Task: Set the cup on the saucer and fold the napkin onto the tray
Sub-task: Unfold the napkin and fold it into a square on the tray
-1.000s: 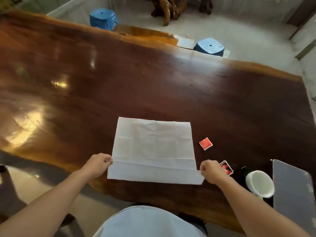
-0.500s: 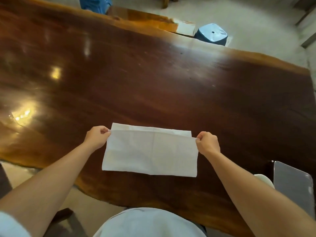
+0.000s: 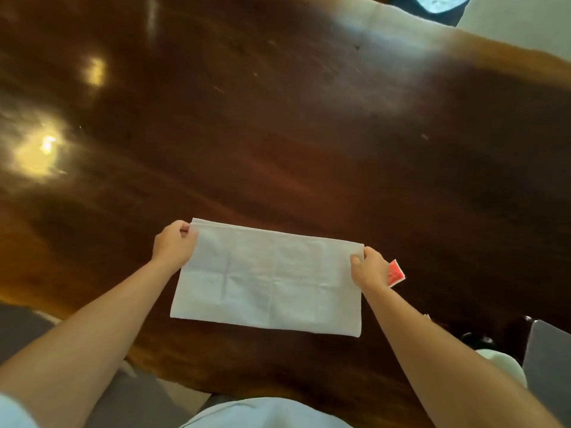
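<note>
A white napkin [image 3: 268,276] lies folded in half on the dark wooden table [image 3: 309,134], its doubled far edge lined up. My left hand [image 3: 174,244] pinches the far left corner and my right hand [image 3: 367,268] pinches the far right corner. At the right edge the grey tray [image 3: 548,356] shows as a flat panel. A white cup [image 3: 506,366] peeks out beside it, mostly hidden by my right forearm. I cannot make out the saucer.
A small red packet [image 3: 396,273] lies just right of my right hand. A blue stool [image 3: 432,4] stands beyond the table's far edge. The table's near edge runs close under the napkin.
Both hands have carried the napkin's near edge over to its far edge, folding it in half. The view has tilted down and to the left.
</note>
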{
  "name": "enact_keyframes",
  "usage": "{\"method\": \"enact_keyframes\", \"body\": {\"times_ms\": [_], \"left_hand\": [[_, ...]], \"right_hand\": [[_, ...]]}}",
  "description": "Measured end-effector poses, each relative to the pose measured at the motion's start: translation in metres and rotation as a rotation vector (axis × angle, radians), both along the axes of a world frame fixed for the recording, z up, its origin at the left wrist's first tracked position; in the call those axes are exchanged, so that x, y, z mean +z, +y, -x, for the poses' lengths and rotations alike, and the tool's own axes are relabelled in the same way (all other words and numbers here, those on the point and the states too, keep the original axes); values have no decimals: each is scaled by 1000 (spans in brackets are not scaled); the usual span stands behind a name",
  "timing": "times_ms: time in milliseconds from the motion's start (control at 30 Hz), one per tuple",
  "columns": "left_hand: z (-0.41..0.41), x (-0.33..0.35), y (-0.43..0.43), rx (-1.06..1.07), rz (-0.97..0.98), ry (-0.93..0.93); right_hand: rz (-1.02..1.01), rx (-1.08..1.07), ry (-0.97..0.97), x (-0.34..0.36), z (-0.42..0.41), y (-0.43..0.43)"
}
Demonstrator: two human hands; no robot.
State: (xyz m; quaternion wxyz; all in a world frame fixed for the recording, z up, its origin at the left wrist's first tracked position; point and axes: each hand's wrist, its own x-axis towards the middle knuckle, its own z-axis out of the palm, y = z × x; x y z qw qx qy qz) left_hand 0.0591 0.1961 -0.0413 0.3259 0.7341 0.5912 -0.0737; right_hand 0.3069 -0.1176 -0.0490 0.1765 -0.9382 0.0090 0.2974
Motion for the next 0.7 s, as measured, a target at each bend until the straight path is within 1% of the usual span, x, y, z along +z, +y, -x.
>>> {"method": "enact_keyframes", "body": {"times_ms": [167,233,333,433,533,633,700], "left_hand": [[-2,-8,-2,44,-62,-35],[0,-6,-7,78,-65,-78],[7,1,-13,126,-32,-103],[24,9,-19,123,9,-48],[48,13,-34,107,114,31],[73,15,-58,87,158,97],[92,16,-73,111,176,112]], "right_hand": [[-73,-144,-17,-8,5,1],[-91,-138,-35,-6,9,-1],[-56,-63,-63,-1,17,-8],[-21,11,-22,8,30,-22],[24,47,61,15,47,-43],[75,51,131,20,69,-67],[95,9,164,22,87,-82]]}}
